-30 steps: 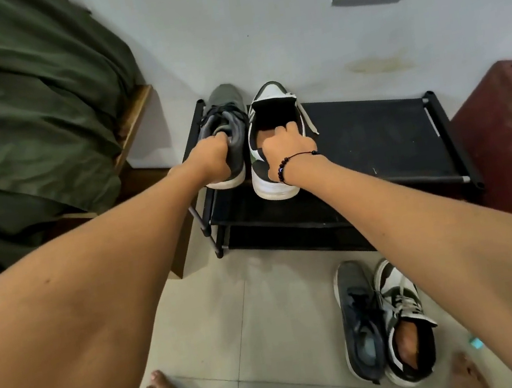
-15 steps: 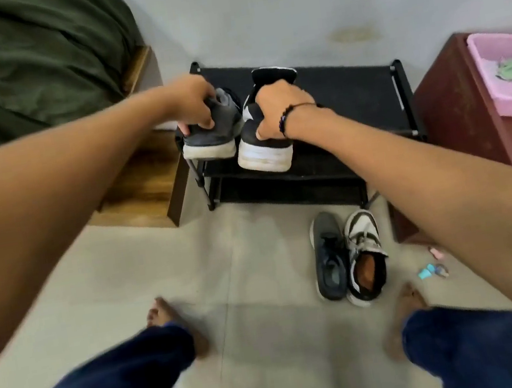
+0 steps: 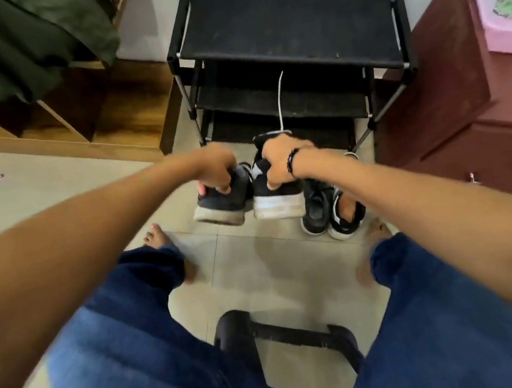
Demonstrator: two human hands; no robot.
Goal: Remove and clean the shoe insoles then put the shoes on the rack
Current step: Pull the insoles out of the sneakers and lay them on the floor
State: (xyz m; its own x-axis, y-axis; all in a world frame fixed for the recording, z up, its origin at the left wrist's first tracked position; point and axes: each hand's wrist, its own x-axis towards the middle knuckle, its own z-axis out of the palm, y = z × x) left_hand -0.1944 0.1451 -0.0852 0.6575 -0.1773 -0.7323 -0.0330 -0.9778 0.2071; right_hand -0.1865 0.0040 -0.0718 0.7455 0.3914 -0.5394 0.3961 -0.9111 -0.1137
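Note:
My left hand (image 3: 216,170) grips a dark grey sneaker (image 3: 226,203) by its heel opening. My right hand (image 3: 280,163) grips a black-and-white sneaker (image 3: 277,199) the same way, and a white lace trails up from it. Both shoes hang side by side in the air, in front of the black shoe rack (image 3: 287,33) and off its shelves. On the floor to the right lie a second dark sneaker (image 3: 317,211) and a second black-and-white sneaker (image 3: 346,217), whose tan insole shows inside.
A maroon cabinet (image 3: 472,95) stands right of the rack with a pink basket (image 3: 503,34) on top. A wooden bed frame (image 3: 77,120) with green bedding is on the left. A black stool (image 3: 290,341) sits between my knees, and my bare feet rest on the tiles.
Both hands lifted the two shoes off the rack's top shelf and pulled them back toward me. The view dropped as I sat back; the rack's top shelf now holds nothing.

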